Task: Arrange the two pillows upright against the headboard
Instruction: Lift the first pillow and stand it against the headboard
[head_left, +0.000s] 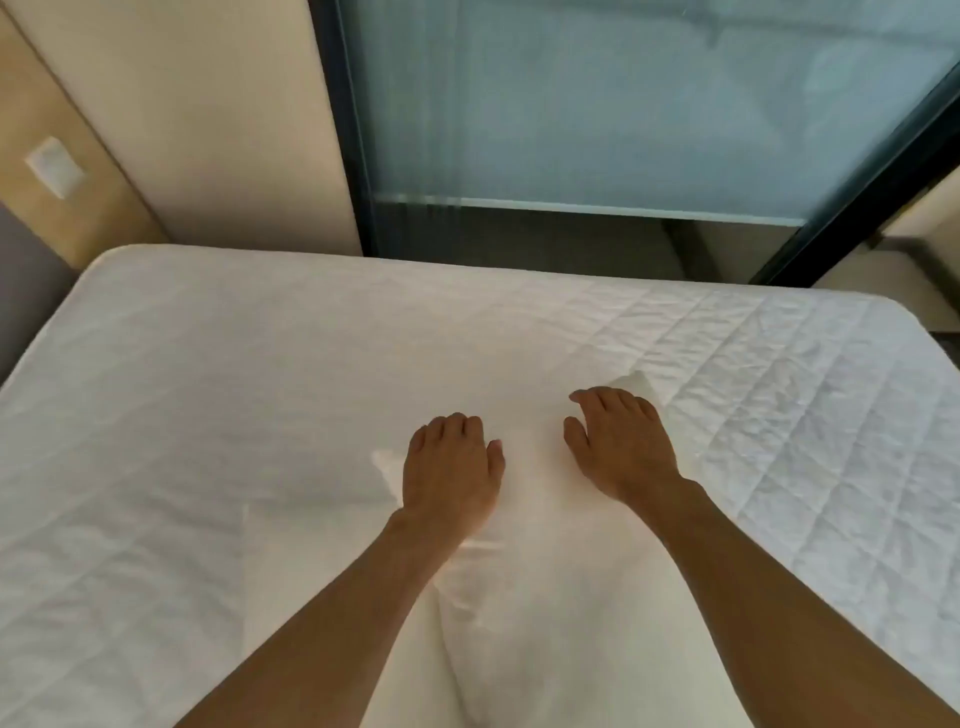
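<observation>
A white pillow (535, 545) lies on the white quilted mattress (208, 364), running from the bottom of the view toward the bed's middle. My left hand (452, 467) and my right hand (618, 447) rest on its far end, fingers curled over the far edge. The pillow's two far corners stick out beside the hands. A flatter white shape (311, 597) lies under its left side; it may be the second pillow, but I cannot tell. The grey headboard (26, 291) shows at the far left edge.
A frosted glass partition with a dark frame (597, 130) stands right behind the far side of the bed. A beige wall (208, 130) with a white switch plate (54, 166) is at the upper left. The mattress's rounded far right corner (893, 312) is in view.
</observation>
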